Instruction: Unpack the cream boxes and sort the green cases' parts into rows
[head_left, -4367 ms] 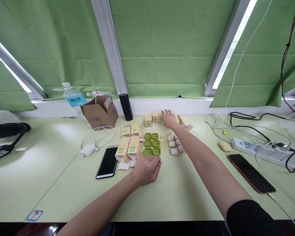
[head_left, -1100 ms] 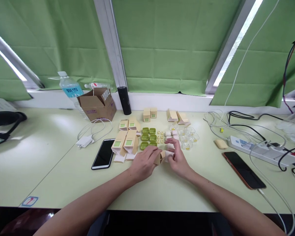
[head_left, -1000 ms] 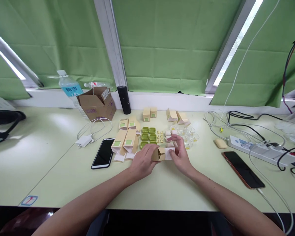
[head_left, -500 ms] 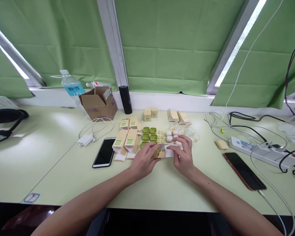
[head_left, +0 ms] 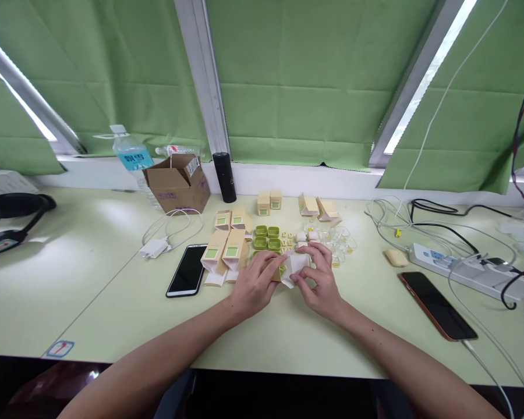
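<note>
Between my hands is a small cardboard box (head_left: 293, 266) with its white inner flap raised toward me. My left hand (head_left: 257, 281) grips the box's left side, thumb and fingers closed round it. With my right hand (head_left: 318, 279) I pinch the white flap at its right edge. Just beyond my hands sit several green square cups (head_left: 261, 242), tiny yellow pieces (head_left: 283, 235), white cylinders (head_left: 301, 237) and clear plastic pieces (head_left: 341, 233). Several beige boxes (head_left: 215, 248) with green labels stand to the left. My fingers hide part of the held box.
A black phone (head_left: 187, 270) lies left of the boxes, and another phone (head_left: 437, 305) is at the right beside a power strip (head_left: 467, 273) with tangled cables. Behind stand a brown carton (head_left: 179, 189), a black cylinder (head_left: 224, 177) and more beige boxes (head_left: 264, 203).
The white flap has swung up and now faces me more fully. My right fingers have shifted slightly left and hold the flap's edge; my left hand keeps its grip on the box.
</note>
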